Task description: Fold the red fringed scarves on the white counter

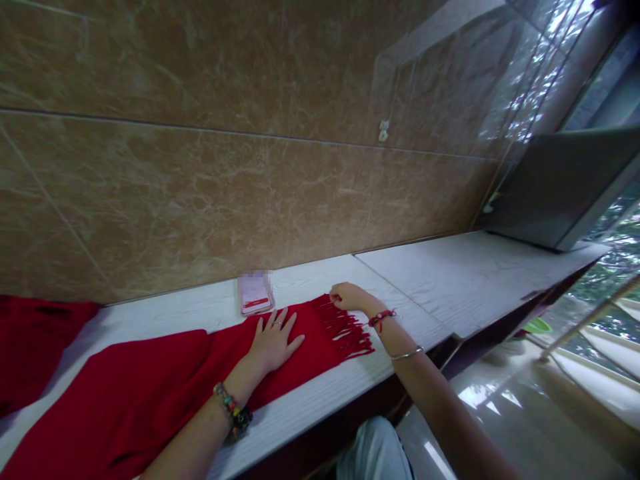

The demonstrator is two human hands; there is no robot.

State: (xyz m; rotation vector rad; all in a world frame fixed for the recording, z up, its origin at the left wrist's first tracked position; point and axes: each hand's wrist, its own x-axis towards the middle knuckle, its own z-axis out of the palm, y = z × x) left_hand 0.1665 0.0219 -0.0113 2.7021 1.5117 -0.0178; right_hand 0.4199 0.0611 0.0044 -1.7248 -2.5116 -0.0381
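A long red scarf with a fringed end lies along a white counter. My left hand lies flat on the scarf with its fingers spread, a ring on one finger and a bead bracelet at the wrist. My right hand is at the far corner of the fringed end, its fingers curled and pinching the scarf's edge. A red cord and a thin bangle circle that wrist.
A phone lies on the counter against the tan marble wall, just beyond the scarf. More red cloth is bunched at the far left. A dark grey box stands on the counter's right end. Shiny floor lies below right.
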